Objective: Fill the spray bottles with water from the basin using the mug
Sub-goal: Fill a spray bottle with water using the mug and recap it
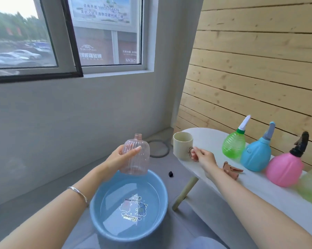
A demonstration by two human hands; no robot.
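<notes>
My left hand (122, 156) grips a clear pink ribbed bottle (138, 159) upright, its neck uncapped, above the far rim of the blue basin (97, 216), which holds water. My right hand (202, 156) pinches the handle of a cream mug (182, 147) that stands at the left end of the white table (210, 139). The bottle's brown spray head (231, 170) lies on the table beside my right forearm. Green (234, 145), blue (255, 156) and pink (284, 169) spray bottles stand along the table's back, all capped.
Another pale green bottle (311, 186) is blurred at the right edge. A small black object (171, 174) lies on the grey floor between basin and table. A grey ring (158, 148) lies on the floor near the corner. A wooden plank wall runs behind the table.
</notes>
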